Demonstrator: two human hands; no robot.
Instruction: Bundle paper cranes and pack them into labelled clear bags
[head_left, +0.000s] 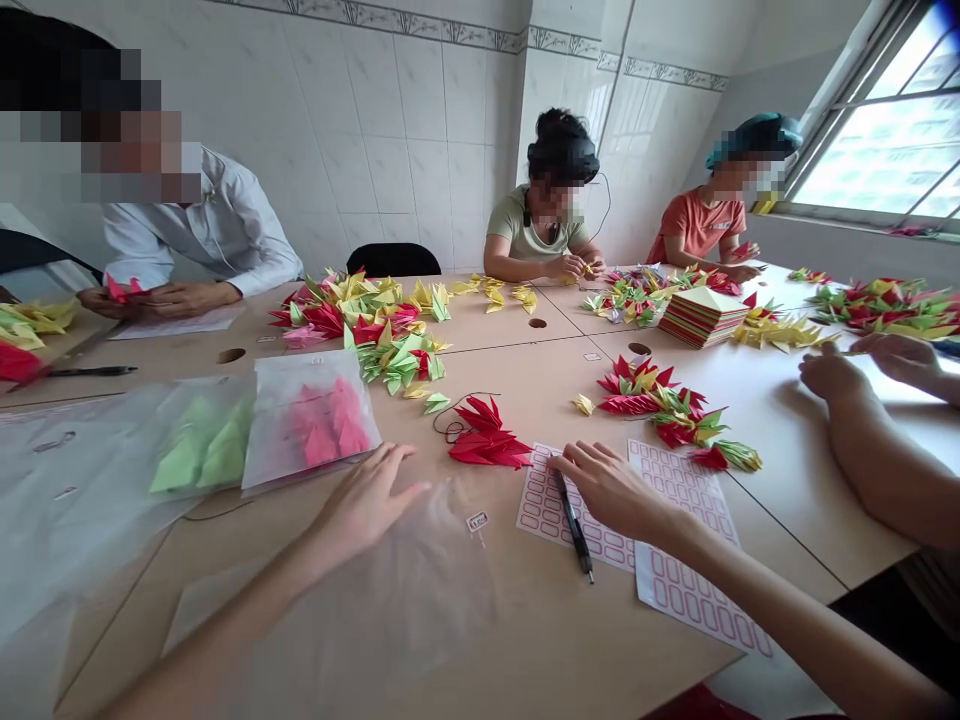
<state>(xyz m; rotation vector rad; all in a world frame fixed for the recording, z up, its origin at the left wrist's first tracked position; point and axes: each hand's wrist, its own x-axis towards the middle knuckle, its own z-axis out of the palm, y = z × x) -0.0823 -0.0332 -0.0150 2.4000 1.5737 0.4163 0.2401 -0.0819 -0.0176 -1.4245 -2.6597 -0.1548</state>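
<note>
My left hand (367, 495) lies open, fingers spread, on a clear plastic bag (352, 610) near the table's front, just below a sealed bag of pink folded papers (311, 415). My right hand (607, 485) rests on a white sheet of red-outlined labels (541, 510), fingers stretched toward its top edge, with a black pen (576, 530) lying beside it, partly under the palm. A bunch of red folded paper pieces (486, 440) on a dark string sits just beyond both hands. A second label sheet (686, 570) lies under my right forearm.
Heaps of red, green and yellow folded papers (375, 325) cover the middle of the tables, with a stack of coloured sheets (701, 315) at the right. A bag of green pieces (199, 445) lies left. Several other people sit around; a co-worker's hands (862, 370) reach in from the right.
</note>
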